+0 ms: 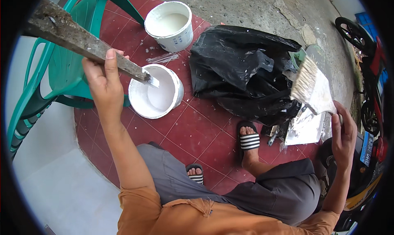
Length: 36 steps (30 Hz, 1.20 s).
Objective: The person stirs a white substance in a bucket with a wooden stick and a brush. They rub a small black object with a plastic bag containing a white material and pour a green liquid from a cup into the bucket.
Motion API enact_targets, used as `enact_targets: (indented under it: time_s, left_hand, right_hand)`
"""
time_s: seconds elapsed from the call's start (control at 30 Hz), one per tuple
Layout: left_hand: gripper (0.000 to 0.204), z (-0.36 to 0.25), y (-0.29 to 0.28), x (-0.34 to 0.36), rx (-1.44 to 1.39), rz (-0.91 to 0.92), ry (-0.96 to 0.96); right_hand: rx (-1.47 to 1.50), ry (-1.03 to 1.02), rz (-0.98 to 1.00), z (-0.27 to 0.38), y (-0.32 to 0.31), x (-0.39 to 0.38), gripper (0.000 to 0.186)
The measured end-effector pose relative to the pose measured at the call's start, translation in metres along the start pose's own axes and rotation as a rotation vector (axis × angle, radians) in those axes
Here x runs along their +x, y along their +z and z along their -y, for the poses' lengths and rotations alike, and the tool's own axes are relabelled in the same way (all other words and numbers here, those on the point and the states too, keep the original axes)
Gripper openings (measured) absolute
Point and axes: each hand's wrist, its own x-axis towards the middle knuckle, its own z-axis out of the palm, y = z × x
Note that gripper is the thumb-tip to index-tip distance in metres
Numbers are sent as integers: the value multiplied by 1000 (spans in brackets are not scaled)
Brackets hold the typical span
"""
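My left hand (106,89) is closed around a long, rough wooden stick (78,40), dark and crusted. The stick slants down to the right, and its white-coated tip hangs over a white bucket (177,96) with pale paint inside. On the right, my right hand (344,136) grips the handle of a wide paintbrush (318,91). Its bristles are caked with whitish paint and point up and to the left. The brush is held above the edge of a crumpled black plastic bag (230,58).
Farther back stands a second white bucket (178,42) of pale paint. A green plastic chair (72,66) is at the left, a paint-smeared white tray (299,134) beside the bag. Red tiles (184,130) carry paint spots. A motorbike (379,62) stands at the far right.
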Motion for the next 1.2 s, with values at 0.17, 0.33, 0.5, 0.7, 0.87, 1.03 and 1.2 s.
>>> enact_targets:
  time_s: [0.17, 0.33, 0.5, 0.7, 0.87, 1.03, 1.2]
  left_hand:
    - [25, -2, -14, -4, -14, -129, 73]
    - [22, 2, -28, -1, -39, -165, 80]
    - [20, 3, -27, -8, -43, -149, 109]
    - [21, 10, -30, -12, -116, -152, 214]
    - [22, 3, -34, -12, -155, -182, 234]
    - [22, 6, -35, -14, -84, -157, 199]
    - [23, 10, -26, -15, -93, -176, 212]
  right_hand:
    - [69, -445, 348, 111, 102, 84, 23]
    - [62, -600, 398, 159, 198, 116, 25]
    - [75, -620, 421, 181, 243, 130, 25]
    - [38, -649, 435, 202, 270, 134, 23]
    - [-48, -645, 450, 189, 290, 135, 21]
    - [-11, -646, 411, 179, 251, 135, 21]
    - [91, -635, 380, 201, 257, 128, 21]
